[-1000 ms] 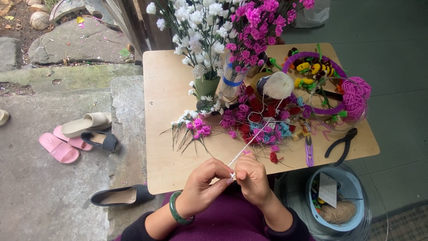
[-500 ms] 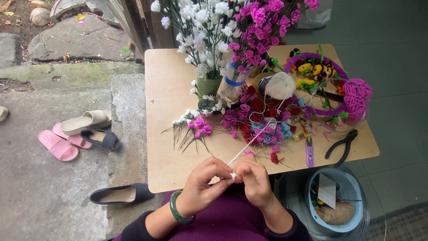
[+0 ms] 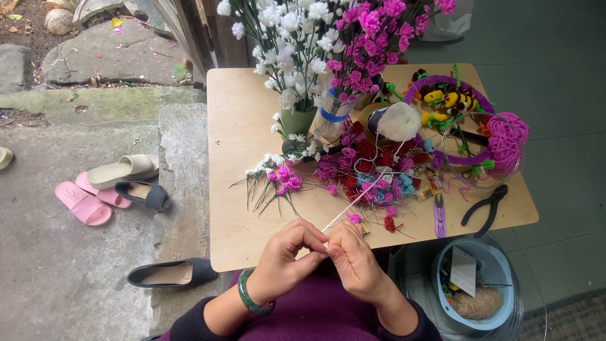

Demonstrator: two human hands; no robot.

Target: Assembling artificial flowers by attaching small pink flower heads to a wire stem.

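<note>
At the near edge of the table (image 3: 240, 126), just off its rim, both hands pinch a thin white strand (image 3: 353, 203) that runs taut and slanting up toward the pile of small red, pink and blue flowers (image 3: 372, 173) and on to the white yarn ball (image 3: 399, 121) beyond it. The left hand (image 3: 287, 252) has thumb and forefinger closed on the strand's near end; the right hand (image 3: 353, 256) meets it fingertip to fingertip, also closed tight on the same spot. What sits between the fingertips is too small to tell.

The strand passes right over the flower pile, so a sharp tug could drag loose blooms toward the rim, where a stray pink one (image 3: 355, 218) already lies close. Too hard a pull could roll the ball against the vase (image 3: 297, 120) of white stems left of it. A slip of the pinch would likely let the strand spring back into the pile and tangle. Pliers (image 3: 485, 207) lie right of the pile, well apart from both hands, and a basket (image 3: 475, 290) stands below that corner.
</note>
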